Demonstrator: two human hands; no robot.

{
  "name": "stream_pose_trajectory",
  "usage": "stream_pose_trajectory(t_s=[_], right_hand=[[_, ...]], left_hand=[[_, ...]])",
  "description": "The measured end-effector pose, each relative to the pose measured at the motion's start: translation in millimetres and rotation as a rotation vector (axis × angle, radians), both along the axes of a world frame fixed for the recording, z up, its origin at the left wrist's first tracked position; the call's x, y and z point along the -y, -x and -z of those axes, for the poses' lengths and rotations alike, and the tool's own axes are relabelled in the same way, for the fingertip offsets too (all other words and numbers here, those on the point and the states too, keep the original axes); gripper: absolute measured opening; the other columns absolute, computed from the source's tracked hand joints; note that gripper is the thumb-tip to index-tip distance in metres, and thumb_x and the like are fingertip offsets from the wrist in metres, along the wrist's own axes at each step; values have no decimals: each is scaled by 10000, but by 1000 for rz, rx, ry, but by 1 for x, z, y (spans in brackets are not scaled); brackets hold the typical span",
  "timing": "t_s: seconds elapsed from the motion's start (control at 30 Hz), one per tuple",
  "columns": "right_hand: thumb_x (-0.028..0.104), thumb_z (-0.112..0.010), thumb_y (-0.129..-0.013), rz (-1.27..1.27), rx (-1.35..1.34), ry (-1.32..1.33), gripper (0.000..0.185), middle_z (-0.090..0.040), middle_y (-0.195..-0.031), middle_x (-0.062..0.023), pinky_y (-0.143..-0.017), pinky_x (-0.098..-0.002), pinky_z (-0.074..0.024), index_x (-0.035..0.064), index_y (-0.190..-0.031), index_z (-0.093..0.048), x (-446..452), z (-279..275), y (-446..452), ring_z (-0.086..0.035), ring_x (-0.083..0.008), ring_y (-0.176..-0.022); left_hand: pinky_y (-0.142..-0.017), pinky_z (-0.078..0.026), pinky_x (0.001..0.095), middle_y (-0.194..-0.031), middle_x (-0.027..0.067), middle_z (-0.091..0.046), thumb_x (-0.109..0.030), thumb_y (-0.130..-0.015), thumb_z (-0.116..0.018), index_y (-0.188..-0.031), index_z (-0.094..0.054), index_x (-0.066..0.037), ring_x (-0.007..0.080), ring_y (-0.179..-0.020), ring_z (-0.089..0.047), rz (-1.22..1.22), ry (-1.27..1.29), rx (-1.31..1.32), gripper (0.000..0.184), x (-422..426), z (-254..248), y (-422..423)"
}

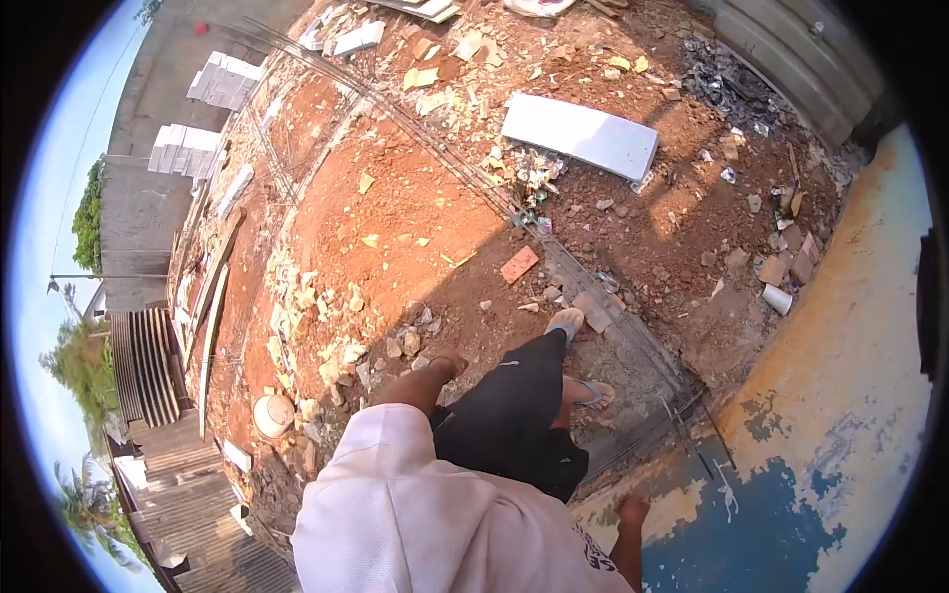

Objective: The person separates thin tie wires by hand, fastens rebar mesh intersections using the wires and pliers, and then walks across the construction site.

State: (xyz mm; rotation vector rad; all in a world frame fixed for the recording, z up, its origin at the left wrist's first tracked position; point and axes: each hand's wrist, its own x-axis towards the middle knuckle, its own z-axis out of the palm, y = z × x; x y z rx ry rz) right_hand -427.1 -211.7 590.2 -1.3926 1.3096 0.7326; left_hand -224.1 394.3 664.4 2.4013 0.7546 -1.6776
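Observation:
My left hand (450, 367) hangs beside my black shorts (514, 410), above the stony ground. It looks small here and its fingers are not clear; no object shows in it. Low on the right, my right hand (633, 508) is in front of the peeling blue and cream wall (771, 514). Whether it touches the wall I cannot tell, and its fingers do not show clearly. My sandalled feet (578, 356) stand on a grey strip by long steel bars (435, 148). A reddish brick (519, 264) lies near the front foot.
A long white block (580, 135) lies on the red soil ahead. Rubble (405, 341) and a pale bucket (274, 415) are to the left. Stacked white blocks (225, 81) stand farther off, near planks (213, 287). A white cup (777, 298) lies by the wall.

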Motion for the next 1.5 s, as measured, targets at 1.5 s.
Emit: stream_pose_trajectory(t_s=[1.5], right_hand=[[204,-596,-897,-1619,353,-31,187,-682,-829,-125,-554,-386,-521,27,-916,-655,-840,-92,-760,-667,-214,-674]], left_hand=[[-721,-570,426,-990,76,-726,-261,-958,-505,-1023,-690,-109,255,-883,-702,-2300,45,712,248,-357,-78,87]])
